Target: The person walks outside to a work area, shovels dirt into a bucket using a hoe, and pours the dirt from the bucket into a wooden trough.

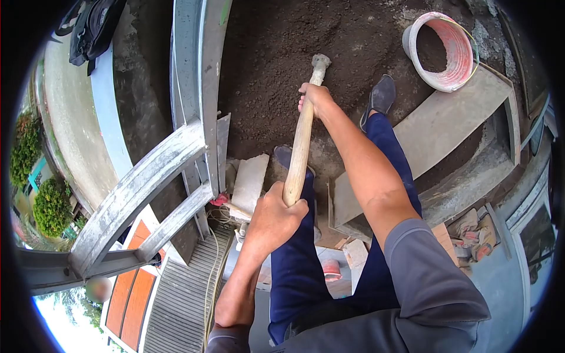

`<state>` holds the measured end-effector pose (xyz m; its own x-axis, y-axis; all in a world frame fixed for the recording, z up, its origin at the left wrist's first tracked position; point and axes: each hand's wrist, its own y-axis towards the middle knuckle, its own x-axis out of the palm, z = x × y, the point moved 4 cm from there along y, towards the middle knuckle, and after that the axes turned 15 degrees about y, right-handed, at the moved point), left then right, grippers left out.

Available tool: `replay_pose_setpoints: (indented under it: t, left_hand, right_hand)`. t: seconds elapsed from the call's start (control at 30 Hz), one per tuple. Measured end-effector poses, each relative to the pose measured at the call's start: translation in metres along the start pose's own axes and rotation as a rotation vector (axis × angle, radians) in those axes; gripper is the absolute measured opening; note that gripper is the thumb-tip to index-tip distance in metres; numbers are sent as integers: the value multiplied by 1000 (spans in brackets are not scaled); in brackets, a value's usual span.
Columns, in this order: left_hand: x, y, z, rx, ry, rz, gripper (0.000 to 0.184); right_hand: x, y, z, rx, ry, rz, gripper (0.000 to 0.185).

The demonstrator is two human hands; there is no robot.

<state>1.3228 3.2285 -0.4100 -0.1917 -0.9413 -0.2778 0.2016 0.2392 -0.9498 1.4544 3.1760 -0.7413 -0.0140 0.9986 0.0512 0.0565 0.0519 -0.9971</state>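
A thick, pale wooden-handled tool (301, 138) slants up and away from me over dark loose soil (265, 76). Its far end is a grey, dirt-caked knob; any blade is hidden, so its kind is unclear. My left hand (275, 216) is wrapped round the near end of the handle, by my thigh. Farther up, close below the knob, my right hand (316, 100) is closed round the same handle. My dark shoes stand at the edge of the soil, one either side of the handle.
A pinkish-white bucket (415, 50) partly filled with dark soil stands at the upper right. Below it lies a long grey trough-like box (453, 120). A curved metal frame (144, 182) rises close on my left. Broken boards and a flat slab (249, 182) lie near my feet.
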Motion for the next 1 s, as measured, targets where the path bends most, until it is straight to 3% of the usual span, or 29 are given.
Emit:
replay_pose_setpoints:
  t: [0.23,0.4,0.5,0.53,0.67,0.73,0.83,0.97,1.0]
  left_hand:
    - [-25,-38,90,-32,-20,-78,39]
    - [-33,-99,154,122,-72,-75,48]
    - [-37,-138,209,136,-139,-232,51]
    - [-32,-146,221,282,-39,-196,56]
    - [-20,-186,264,363,29,-294,67]
    - [-19,-200,280,339,75,-395,76]
    - [-22,-212,294,476,153,-407,78]
    - [-26,-191,284,704,124,-346,70]
    - [-27,-175,276,604,251,-391,66]
  right_hand:
    - [-5,0,-26,104,56,-142,20]
    - [-15,-58,-68,156,187,-279,17]
    - [-36,-103,-103,148,220,-352,20]
    - [-45,-116,-118,150,236,-352,20]
    - [-88,-168,-179,132,360,-298,18]
    - [-113,-197,-216,41,402,-277,19]
    - [-157,-225,-264,-44,440,-241,21]
    - [-195,-265,-311,-319,453,-62,23]
    - [-203,-263,-314,-370,466,-23,19]
